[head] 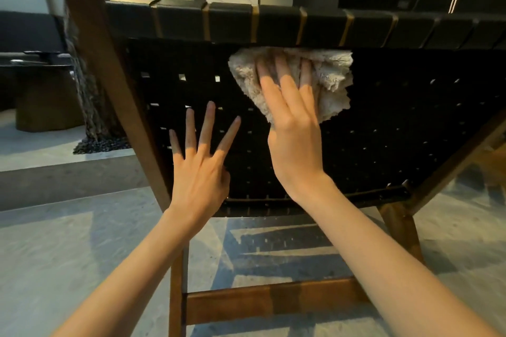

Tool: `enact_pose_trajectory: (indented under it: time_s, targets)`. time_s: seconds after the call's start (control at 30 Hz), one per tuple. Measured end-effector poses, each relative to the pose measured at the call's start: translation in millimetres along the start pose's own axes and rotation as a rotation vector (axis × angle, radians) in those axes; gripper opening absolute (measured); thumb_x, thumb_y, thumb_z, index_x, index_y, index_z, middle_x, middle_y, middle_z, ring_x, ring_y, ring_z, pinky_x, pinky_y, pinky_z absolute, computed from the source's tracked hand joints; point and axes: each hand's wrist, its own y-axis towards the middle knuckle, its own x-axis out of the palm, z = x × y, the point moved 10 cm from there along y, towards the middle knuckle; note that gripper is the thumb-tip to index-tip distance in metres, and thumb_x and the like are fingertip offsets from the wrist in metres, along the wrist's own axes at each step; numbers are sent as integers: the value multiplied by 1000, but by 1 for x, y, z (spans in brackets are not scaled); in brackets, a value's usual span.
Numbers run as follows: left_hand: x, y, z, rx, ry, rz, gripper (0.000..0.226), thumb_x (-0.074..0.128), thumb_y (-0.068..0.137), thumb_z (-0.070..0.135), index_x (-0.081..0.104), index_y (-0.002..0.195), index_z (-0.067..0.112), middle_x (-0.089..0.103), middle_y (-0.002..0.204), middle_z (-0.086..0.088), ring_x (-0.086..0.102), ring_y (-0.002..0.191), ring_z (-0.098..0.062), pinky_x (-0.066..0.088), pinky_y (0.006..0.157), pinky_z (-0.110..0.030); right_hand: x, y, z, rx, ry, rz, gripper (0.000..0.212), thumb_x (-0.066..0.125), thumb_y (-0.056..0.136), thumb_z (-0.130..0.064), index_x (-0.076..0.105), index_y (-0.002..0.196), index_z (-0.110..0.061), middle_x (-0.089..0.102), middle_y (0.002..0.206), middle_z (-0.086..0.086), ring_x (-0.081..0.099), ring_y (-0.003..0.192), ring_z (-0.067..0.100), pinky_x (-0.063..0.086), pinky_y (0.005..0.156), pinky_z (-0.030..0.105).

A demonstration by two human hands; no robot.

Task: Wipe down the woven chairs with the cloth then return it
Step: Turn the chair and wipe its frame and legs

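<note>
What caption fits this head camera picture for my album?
Right hand presses a cloth on the woven chair back; left hand spread open beside it.

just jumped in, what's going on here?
A person is wiping a black woven chair with a fluffy pale cloth. The right hand presses the cloth flat, fingers straight, against the weave just under the chair's top band. The left hand holds nothing; its fingers are spread over the weave lower down, near the wooden frame. Whether it actually touches the weave is unclear. The cloth has not been returned yet.
</note>
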Motion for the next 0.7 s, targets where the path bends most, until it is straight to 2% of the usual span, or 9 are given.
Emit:
enact_pose_trajectory:
  time_s: [0.1, 0.2, 0.33, 0.4, 0.47, 0.53, 0.6, 0.63, 0.7]
  targets:
    - [3, 1, -4, 25, -10, 11, 97, 69, 77, 12, 10, 152, 30, -9, 158, -11, -12, 144, -38, 6, 113, -61, 8, 4, -1, -29, -117, 74, 38, 38, 85, 1, 65, 112, -2, 64, 94, 18, 60, 83, 42, 56, 69, 50]
    - [7, 0, -9, 24, -14, 9, 95, 68, 77, 12, 12, 152, 30, -8, 158, -13, -11, 144, -38, 10, 113, -62, 20, -13, 4, -104, -269, 99, 36, 45, 83, 7, 67, 109, -6, 68, 103, 11, 65, 88, 41, 59, 64, 48]
    - [14, -5, -15, 27, -11, 11, 95, 70, 76, 10, 15, 151, 28, -4, 158, -13, -8, 145, -36, 11, 113, -59, 43, -37, 15, -113, -317, 71, 43, 60, 66, 19, 57, 100, -7, 67, 84, 16, 67, 76, 40, 55, 43, 47]
    - [16, -8, -20, 25, -7, 17, 96, 70, 75, 10, 15, 151, 28, -4, 158, -13, -6, 145, -36, 13, 113, -59, 57, -54, 21, -99, -304, 19, 44, 68, 59, 19, 59, 93, -7, 65, 72, 16, 65, 62, 36, 53, 38, 38]
    - [18, -12, -23, 31, -7, 10, 98, 70, 74, 9, 13, 151, 28, -5, 157, -12, -7, 144, -36, 12, 114, -56, 80, -79, 29, -93, -343, -113, 36, 67, 64, 14, 71, 93, -8, 67, 77, 16, 67, 66, 36, 52, 37, 35]
    - [19, -15, -25, 49, -9, -5, 98, 69, 74, 8, 12, 151, 27, -6, 157, -12, -8, 144, -35, 11, 115, -54, 106, -106, 36, -77, -367, -292, 51, 79, 56, 13, 73, 101, -10, 71, 94, 13, 70, 82, 36, 51, 38, 32]
    - [21, -17, -27, 53, -6, -26, 97, 68, 75, 7, 11, 151, 26, -6, 158, -12, -8, 145, -35, 12, 115, -52, 125, -133, 41, -52, -322, -451, 46, 91, 32, 8, 72, 69, -11, 68, 69, 9, 66, 56, 30, 42, 31, 24]
    - [22, -19, -28, 51, -5, -33, 97, 67, 75, 7, 11, 152, 26, -5, 158, -12, -8, 145, -35, 11, 115, -51, 132, -145, 43, -33, -323, -522, 45, 91, 30, 6, 70, 65, -11, 65, 64, 8, 64, 51, 28, 42, 32, 24]
    - [19, -22, -30, 51, -12, -14, 96, 67, 75, 6, 14, 152, 24, -3, 158, -13, -7, 145, -35, 11, 114, -48, 154, -175, 52, 21, -323, -779, 39, 83, 54, 6, 72, 87, -10, 67, 78, 11, 67, 71, 31, 51, 47, 31]
